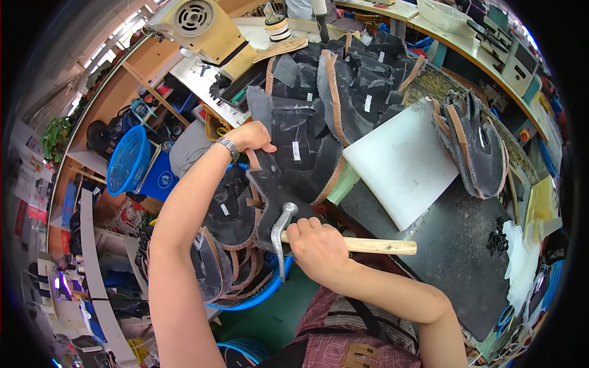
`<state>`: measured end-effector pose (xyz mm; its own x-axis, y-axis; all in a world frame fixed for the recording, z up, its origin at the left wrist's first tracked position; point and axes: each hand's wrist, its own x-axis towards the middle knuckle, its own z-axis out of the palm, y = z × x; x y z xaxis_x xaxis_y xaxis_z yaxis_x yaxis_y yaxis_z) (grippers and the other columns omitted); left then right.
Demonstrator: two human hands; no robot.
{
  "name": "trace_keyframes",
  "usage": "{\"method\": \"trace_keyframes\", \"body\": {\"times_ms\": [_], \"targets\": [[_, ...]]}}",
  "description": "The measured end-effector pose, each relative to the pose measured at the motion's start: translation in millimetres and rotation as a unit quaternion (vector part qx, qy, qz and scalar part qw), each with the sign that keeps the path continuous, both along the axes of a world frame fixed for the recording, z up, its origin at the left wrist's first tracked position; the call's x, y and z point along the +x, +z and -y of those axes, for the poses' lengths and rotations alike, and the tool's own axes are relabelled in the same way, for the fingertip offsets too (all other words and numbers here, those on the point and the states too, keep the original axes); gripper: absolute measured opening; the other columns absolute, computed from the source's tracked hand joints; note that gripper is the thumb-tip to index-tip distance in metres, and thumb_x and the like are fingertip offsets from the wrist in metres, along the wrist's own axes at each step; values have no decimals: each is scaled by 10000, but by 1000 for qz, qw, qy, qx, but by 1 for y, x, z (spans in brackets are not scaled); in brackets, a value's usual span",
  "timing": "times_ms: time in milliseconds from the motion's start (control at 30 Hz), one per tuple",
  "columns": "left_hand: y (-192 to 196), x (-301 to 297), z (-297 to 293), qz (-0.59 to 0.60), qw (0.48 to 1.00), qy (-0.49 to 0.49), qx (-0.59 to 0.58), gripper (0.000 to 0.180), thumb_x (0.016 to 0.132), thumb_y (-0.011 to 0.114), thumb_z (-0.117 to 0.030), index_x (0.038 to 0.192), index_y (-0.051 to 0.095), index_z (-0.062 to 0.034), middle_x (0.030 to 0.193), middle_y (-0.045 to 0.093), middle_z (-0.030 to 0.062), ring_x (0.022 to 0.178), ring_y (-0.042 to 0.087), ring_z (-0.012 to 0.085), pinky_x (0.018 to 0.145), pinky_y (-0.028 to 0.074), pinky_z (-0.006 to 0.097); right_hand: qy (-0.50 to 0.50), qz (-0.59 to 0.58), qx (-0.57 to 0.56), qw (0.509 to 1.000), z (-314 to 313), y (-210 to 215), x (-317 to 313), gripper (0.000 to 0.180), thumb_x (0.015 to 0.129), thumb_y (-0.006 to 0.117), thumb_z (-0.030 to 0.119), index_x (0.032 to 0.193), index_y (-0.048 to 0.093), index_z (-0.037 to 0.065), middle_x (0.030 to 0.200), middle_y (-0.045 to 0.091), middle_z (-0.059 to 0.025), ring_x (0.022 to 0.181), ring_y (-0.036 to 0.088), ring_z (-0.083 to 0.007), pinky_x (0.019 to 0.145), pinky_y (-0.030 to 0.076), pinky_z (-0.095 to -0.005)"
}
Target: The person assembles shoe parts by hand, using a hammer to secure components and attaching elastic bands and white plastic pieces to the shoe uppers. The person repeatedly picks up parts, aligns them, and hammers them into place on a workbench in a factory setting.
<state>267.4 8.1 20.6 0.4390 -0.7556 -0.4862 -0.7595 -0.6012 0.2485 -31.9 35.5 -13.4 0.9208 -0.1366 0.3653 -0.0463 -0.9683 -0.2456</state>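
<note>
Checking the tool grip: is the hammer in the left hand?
No, the right hand grips the wooden-handled hammer, while the left hand holds a dark shoe upper.

White cutting board (402,162), blue basket (127,161)

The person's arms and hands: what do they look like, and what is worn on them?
Both forearms are bare, with no sleeves and no gloves. The left hand has a silver metal link wristwatch at its wrist. The right hand wears nothing: no ring or band shows on it.
</note>
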Motion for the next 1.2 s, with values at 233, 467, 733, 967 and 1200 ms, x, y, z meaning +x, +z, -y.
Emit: {"method": "trace_keyframes", "body": {"times_ms": [233,467,733,967,1200], "targets": [[-6,6,-2,-109,993,29,-26,301,725,784,-249,702,633,10,611,506,-2,562,431,132,502,368,303,-1,25,24,999,5,12,-30,184,604,621,79,728,485,73,700,492,-59,669,537,-205,553,436,-301],[-8,18,2,-112,990,14,-86,326,781,739,-276,622,602,-25,566,465,-50,552,377,78,508,326,287,8,26,32,999,-9,19,-70,148,648,598,98,760,504,82,681,449,-37,638,510,-187,519,413,-297],[-3,-1,-15,430,883,-128,-136,283,738,721,-299,881,679,-58,859,663,106,811,627,266,752,481,385,75,-115,326,935,56,75,-170,319,608,695,105,916,621,64,835,635,-120,763,643,-288,657,518,-381],[84,-291,10,-267,793,-334,-434,295,775,693,-108,1047,619,-18,920,641,78,807,606,133,743,480,266,-226,-352,397,817,109,141,-233,462,717,752,317,1084,632,63,936,672,-164,882,637,-309,807,486,-350],[21,-442,23,-628,728,-191,-196,187,862,654,-160,880,546,-9,731,606,3,638,518,48,573,434,230,-335,-388,260,818,105,183,-332,517,685,759,480,953,642,53,612,567,-139,576,575,-284,546,432,-378]]}}
